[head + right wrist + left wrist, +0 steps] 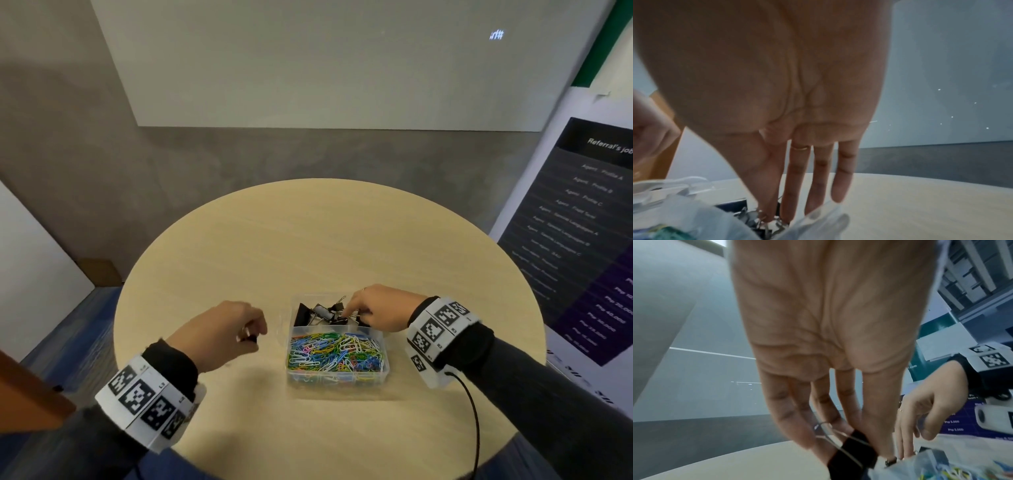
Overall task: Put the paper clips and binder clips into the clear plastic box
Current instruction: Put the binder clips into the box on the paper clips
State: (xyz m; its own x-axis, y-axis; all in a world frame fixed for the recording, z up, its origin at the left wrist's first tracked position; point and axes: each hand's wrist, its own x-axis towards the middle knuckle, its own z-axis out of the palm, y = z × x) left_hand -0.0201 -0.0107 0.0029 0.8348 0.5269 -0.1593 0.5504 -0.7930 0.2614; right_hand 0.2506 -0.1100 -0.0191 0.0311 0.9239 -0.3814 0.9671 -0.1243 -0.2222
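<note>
A clear plastic box (386, 371) stands on the round table, just right of centre. Its near compartment holds a heap of coloured paper clips (334, 353); its far compartment holds black binder clips (313, 317). My right hand (351, 312) reaches down into the far compartment, and its straight fingers (795, 186) touch the binder clips (760, 219) there. Left of the box, my left hand (251, 330) hovers over the table. It pinches one black binder clip (855, 456) with silver wire handles between thumb and fingers. The box corner (931, 457) lies just beyond that clip.
The light wooden table (308, 240) stretches bare beyond and in front of the box. A black cable (474, 418) runs from my right wrist band over the table's near edge. A dark printed poster (582, 240) stands at the right, and a brown wooden piece (27, 394) at the left.
</note>
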